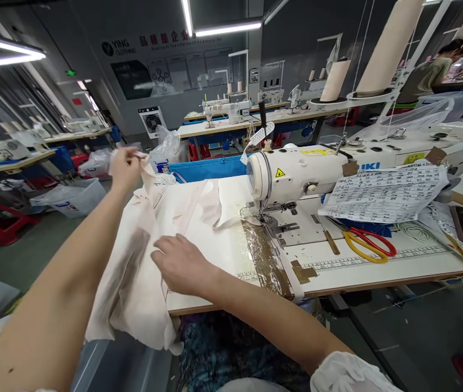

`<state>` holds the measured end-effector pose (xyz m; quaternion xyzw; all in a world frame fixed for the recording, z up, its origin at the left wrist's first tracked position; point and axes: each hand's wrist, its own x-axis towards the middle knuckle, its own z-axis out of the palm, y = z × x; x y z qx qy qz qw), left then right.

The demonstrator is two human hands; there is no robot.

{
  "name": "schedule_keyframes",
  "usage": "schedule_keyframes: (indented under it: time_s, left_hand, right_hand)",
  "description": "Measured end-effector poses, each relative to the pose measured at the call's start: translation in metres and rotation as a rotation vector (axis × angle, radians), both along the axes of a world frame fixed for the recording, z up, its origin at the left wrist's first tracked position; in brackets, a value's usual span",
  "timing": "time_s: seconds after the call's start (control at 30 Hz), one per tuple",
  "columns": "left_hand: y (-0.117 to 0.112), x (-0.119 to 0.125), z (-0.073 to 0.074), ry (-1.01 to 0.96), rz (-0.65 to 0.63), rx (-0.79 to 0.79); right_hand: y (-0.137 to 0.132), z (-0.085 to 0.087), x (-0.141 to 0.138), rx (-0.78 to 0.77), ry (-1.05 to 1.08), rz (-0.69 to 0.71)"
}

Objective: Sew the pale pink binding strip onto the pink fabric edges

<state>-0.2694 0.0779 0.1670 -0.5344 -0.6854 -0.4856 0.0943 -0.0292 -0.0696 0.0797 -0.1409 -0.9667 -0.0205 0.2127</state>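
My left hand is raised over the table's far left corner, its fingers closed on the end of a pale pink fabric piece. A heap of the same pale fabric hangs from there over the table's left edge. Low over the near left of the table, my right hand has its fingers loosely bent and apart at the heap's edge; no grip shows. Flat pale pieces lie between my hands and the white sewing machine, and a narrow strip runs to its needle area.
Red-and-yellow scissors, a wooden-handled tool and a written-on paper sheet are at the right. Large thread cones stand behind the machine. A clear plastic bin sits on the floor at left. A person sits far right.
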Motion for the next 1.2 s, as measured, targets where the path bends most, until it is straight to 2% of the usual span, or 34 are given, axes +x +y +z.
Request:
schedule_keyframes:
  time_s: [0.1,0.17,0.27,0.37,0.47,0.53,0.57,0.67,0.73,0.8,0.83,0.9,0.97,1.1,1.2]
  left_hand:
    - [0.002,0.007,-0.045,0.054,-0.145,-0.312]
    - [0.001,0.014,-0.068,0.085,-0.208,-0.457]
    - [-0.006,0.034,-0.083,0.137,-0.267,-0.534]
    - [-0.024,0.072,-0.091,0.198,-0.376,-0.53]
    - [-0.049,0.12,-0.109,0.252,-0.571,-0.562]
    - [-0.06,0.15,-0.127,0.337,-0.752,-0.564]
    - [-0.063,0.162,-0.136,0.367,-0.786,-0.565]
    - [-0.055,0.188,-0.156,0.418,-0.767,-0.573]
    - [-0.04,0.199,-0.162,0.433,-0.725,-0.574]
    - [-0.02,0.208,-0.164,0.457,-0.686,-0.576]
    - [-0.009,0.211,-0.164,0.469,-0.66,-0.581]
    - [0.012,0.216,-0.164,0.484,-0.595,-0.596]
    - [0.033,0.22,-0.165,0.477,-0.517,-0.617]
    - [0.07,0.223,-0.163,0.431,-0.406,-0.664]
    - [0.096,0.226,-0.152,0.395,-0.383,-0.683]
  right_hand:
    - [0.0,-0.016,0.018,-0.042,-0.179,-0.052]
    - [-0.003,-0.021,0.031,-0.053,-0.204,-0.033]
    - [-0.013,-0.022,0.05,-0.108,-0.131,-0.062]
    - [-0.03,-0.032,0.071,-0.338,-0.032,-0.015]
    - [-0.054,-0.064,0.099,-0.697,-0.024,0.173]
    - [-0.07,-0.095,0.122,-0.915,-0.058,0.169]
    - [-0.077,-0.111,0.135,-1.001,-0.059,0.132]
    - [-0.094,-0.156,0.176,-1.176,0.063,-0.198]
    - [-0.101,-0.181,0.2,-1.364,0.153,-0.384]
    - [-0.103,-0.204,0.219,-1.534,0.344,-0.554]
    - [-0.102,-0.214,0.226,-1.57,0.459,-0.643]
    - [-0.095,-0.229,0.236,-1.565,0.643,-0.762]
    - [-0.086,-0.237,0.242,-1.532,0.741,-0.814]
    - [-0.071,-0.241,0.241,-1.466,0.81,-0.859]
    - [-0.072,-0.243,0.23,-1.395,0.861,-0.874]
